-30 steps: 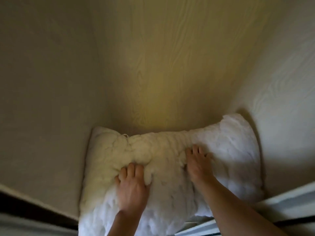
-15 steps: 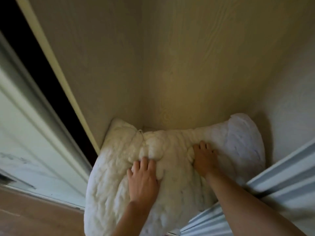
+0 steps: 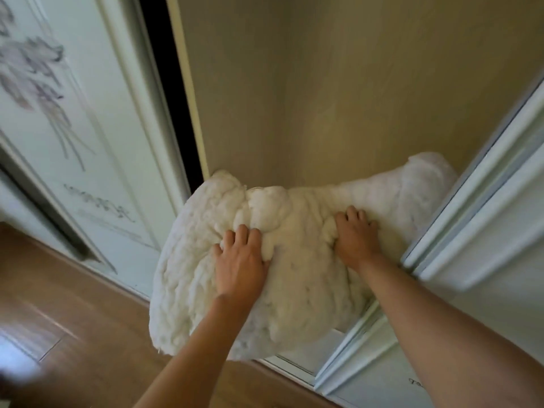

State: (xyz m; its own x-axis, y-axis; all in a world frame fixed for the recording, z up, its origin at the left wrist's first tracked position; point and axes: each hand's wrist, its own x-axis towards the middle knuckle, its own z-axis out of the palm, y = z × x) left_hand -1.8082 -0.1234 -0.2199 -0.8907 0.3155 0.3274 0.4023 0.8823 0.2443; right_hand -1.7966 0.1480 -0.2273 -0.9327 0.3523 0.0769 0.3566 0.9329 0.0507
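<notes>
A thick, white, lumpy wad of quilt filling [image 3: 297, 293] sits folded in the bottom of an open wardrobe, its near end bulging out over the door track. My left hand [image 3: 240, 263] lies palm down on its middle left, fingertips sunk into a fold. My right hand [image 3: 354, 237] presses the upper right part, fingers slightly bent into the soft stuff. Both forearms reach in from the lower edge. The far end of the wad is pushed up against the beige back panel [image 3: 338, 98].
A pale sliding door [image 3: 73, 128] with a flower print stands at the left, with a dark gap beside it. Another pale sliding door [image 3: 485, 219] hems in the right side. A brown wooden floor [image 3: 59, 319] lies below, and the door track [image 3: 294, 368] runs under the wad.
My view has pulled back and swung left, bringing the left door and floor into sight. Both hands stay pressed on the same spots of the wad.
</notes>
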